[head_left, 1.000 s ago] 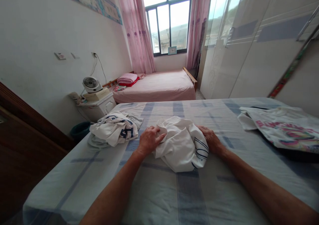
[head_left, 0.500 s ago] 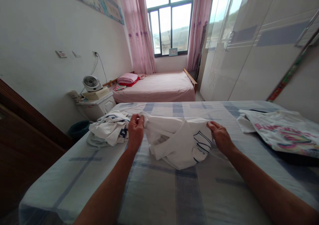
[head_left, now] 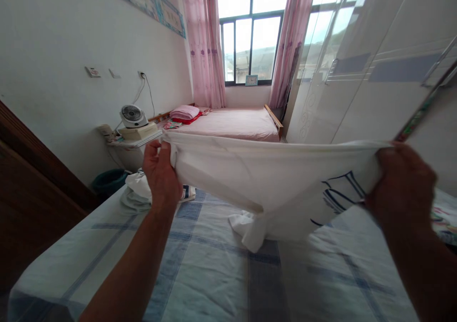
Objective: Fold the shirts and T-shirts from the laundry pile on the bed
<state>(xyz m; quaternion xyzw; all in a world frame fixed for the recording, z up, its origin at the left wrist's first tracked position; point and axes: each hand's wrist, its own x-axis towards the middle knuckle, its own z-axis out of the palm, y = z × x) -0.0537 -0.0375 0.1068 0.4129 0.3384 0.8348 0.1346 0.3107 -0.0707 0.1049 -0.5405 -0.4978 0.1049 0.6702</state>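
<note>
The single camera sits on the person's head at the near edge of the checked bed (head_left: 214, 269), looking forward and slightly down across it. It faces the window (head_left: 250, 51) beyond the bed's far side. Above the bed, very close to the lens, the left hand (head_left: 161, 175) and right hand (head_left: 404, 185) grip a white cloth (head_left: 267, 172).

I can read nothing here: the navy print (head_left: 339, 191) on my white shirt (head_left: 250, 170) is just blurred lines (no letters I can make out), and the far-left wall poster (head_left: 150, 1) is too small.
</note>
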